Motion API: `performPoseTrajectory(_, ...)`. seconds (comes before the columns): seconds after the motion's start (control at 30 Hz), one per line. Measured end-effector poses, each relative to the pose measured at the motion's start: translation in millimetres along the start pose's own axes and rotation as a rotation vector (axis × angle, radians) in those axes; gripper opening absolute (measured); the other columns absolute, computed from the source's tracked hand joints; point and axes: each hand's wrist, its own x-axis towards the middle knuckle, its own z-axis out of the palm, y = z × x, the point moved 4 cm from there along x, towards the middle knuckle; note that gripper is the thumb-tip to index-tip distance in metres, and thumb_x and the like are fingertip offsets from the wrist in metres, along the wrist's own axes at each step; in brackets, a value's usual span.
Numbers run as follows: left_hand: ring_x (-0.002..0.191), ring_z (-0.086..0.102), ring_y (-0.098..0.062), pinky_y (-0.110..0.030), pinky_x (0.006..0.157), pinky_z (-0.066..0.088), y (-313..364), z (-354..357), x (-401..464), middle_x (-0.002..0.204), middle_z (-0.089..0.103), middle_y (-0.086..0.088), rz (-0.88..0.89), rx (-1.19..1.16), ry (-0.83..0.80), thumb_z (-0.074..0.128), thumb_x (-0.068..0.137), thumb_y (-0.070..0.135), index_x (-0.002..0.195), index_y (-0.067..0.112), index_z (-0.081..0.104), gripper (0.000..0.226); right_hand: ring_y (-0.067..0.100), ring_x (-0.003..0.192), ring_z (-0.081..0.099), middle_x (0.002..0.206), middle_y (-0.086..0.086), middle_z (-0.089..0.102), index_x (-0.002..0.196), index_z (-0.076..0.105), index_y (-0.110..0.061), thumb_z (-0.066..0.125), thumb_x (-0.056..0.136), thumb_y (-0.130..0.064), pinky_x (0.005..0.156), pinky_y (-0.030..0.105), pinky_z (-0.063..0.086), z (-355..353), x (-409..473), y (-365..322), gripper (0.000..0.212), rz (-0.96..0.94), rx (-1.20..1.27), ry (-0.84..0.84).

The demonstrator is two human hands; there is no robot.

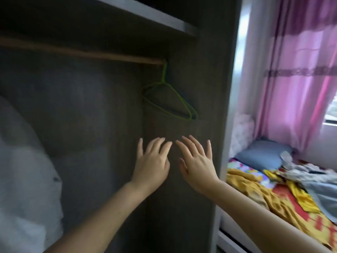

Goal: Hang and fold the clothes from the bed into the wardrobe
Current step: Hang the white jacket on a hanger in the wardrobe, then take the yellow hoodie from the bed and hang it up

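Wardrobe (191, 170): open and dark grey, filling the left and centre of the frame, with a shelf (145, 17) crossing the top

Bed (277, 207): lower right of the frame, just beside the wardrobe's outer edge, covered in a bright red, yellow and blue printed sheet

Curtain (300, 70): pink, hanging in the upper right over a bright window

White garment (23, 179): pale and blurred, hanging inside the wardrobe at the far left edge of the frame

Clothes (310, 179): a heap of grey and white pieces lying at the right edge on the bed, next to a mustard-yellow cloth (255, 194) spread toward the wardrobe

Pillow (262, 156): blue, at the head of the bed below the curtain

Rail (82, 52): wooden, running across the upper left under the shelf

Left hand (151, 165): centre of the frame, raised inside the wardrobe with fingers spread wide, holding nothing

Right hand (197, 167): just beside the left, fingertips near each other but apart, likewise splayed and empty

Hangers (171, 103): green wire, hooked over the right end of the rail and tilted against the wardrobe's inner side wall, bare of clothing, above both hands and apart from them; how many hang there cannot be told through the blur
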Motion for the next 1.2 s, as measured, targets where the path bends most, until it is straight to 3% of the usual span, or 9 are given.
performPoseTrajectory(0.2, 0.123, 0.053, -0.022, -0.056, 0.109, 0.028, 156.7, 66.5, -14.8, 0.129, 0.058, -0.005, 0.132, -0.237, -0.183, 0.056, 0.085, 0.016, 0.128, 0.015, 0.058, 0.043, 0.016, 0.149, 0.003, 0.159, -0.004, 0.017, 0.151, 0.023, -0.026, 0.035, 0.100, -0.035, 0.115, 0.055, -0.009, -21.6, -136.3, 120.4, 0.054, 0.244, -0.108, -0.165)
performPoseTrajectory(0.3, 0.113, 0.060, -0.025, -0.054, 0.105, 0.037, 241.2, 102.9, -49.5, 0.122, 0.063, -0.007, 0.276, -0.317, -0.333, 0.066, 0.078, 0.016, 0.123, 0.014, 0.062, 0.046, 0.018, 0.148, 0.012, 0.156, -0.001, 0.026, 0.148, 0.035, -0.023, 0.045, 0.097, -0.032, 0.115, 0.059, -0.003, -35.7, -223.3, 171.2, 0.053, 0.378, -0.106, -0.230)
performPoseTrajectory(0.37, 0.111, 0.061, -0.025, -0.052, 0.103, 0.040, 299.2, 127.1, -75.9, 0.121, 0.063, -0.006, 0.331, -0.368, -0.423, 0.069, 0.074, 0.016, 0.122, 0.015, 0.063, 0.049, 0.016, 0.149, 0.005, 0.159, -0.003, 0.018, 0.150, 0.027, -0.026, 0.040, 0.099, -0.034, 0.114, 0.059, -0.004, -45.0, -288.3, 209.3, 0.053, 0.492, -0.138, -0.351)
performPoseTrajectory(0.43, 0.118, 0.057, -0.023, -0.050, 0.107, 0.033, 340.2, 148.7, -97.1, 0.127, 0.060, -0.005, 0.318, -0.417, -0.525, 0.065, 0.077, 0.017, 0.128, 0.016, 0.059, 0.051, 0.015, 0.148, -0.003, 0.160, -0.005, 0.008, 0.151, 0.017, -0.029, 0.035, 0.100, -0.035, 0.114, 0.058, -0.007, -49.0, -343.5, 239.2, 0.054, 0.582, -0.163, -0.467)
performPoseTrajectory(0.53, 0.133, 0.039, -0.015, -0.042, 0.115, 0.016, 403.4, 181.6, -122.6, 0.142, 0.043, 0.003, 0.316, -0.443, -0.681, 0.049, 0.089, 0.024, 0.142, 0.022, 0.040, 0.054, 0.015, 0.148, -0.005, 0.160, -0.006, 0.007, 0.151, 0.014, -0.029, 0.032, 0.101, -0.033, 0.113, 0.059, -0.008, -62.8, -415.7, 278.8, 0.053, 0.723, -0.155, -0.583)
performPoseTrajectory(0.63, 0.135, 0.032, -0.011, -0.038, 0.116, 0.014, 460.7, 207.8, -137.4, 0.145, 0.036, 0.008, 0.332, -0.449, -0.794, 0.041, 0.093, 0.028, 0.146, 0.027, 0.030, 0.054, 0.014, 0.148, -0.004, 0.160, -0.006, 0.007, 0.151, 0.015, -0.027, 0.030, 0.102, -0.032, 0.114, 0.059, -0.006, -72.9, -472.5, 314.9, 0.052, 0.829, -0.151, -0.661)
performPoseTrajectory(0.93, 0.133, 0.034, -0.011, -0.038, 0.116, 0.016, 517.2, 281.8, -154.0, 0.141, 0.040, 0.007, 0.293, -0.504, -1.016, 0.041, 0.095, 0.025, 0.145, 0.027, 0.031, 0.051, 0.019, 0.148, 0.000, 0.160, -0.001, 0.011, 0.149, 0.022, -0.025, 0.036, 0.100, -0.026, 0.114, 0.062, -0.002, -25.2, -530.8, 383.8, 0.051, 0.988, -0.085, -0.807)
performPoseTrajectory(1.2, 0.131, 0.036, -0.012, -0.040, 0.115, 0.019, 487.1, 411.3, -88.9, 0.141, 0.041, 0.005, 0.146, -0.501, -1.114, 0.039, 0.097, 0.023, 0.146, 0.025, 0.029, 0.049, 0.020, 0.148, 0.001, 0.160, 0.003, 0.012, 0.148, 0.023, -0.023, 0.034, 0.101, -0.026, 0.113, 0.062, -0.002, 69.0, -456.8, 485.4, 0.049, 0.939, -0.032, -0.888)
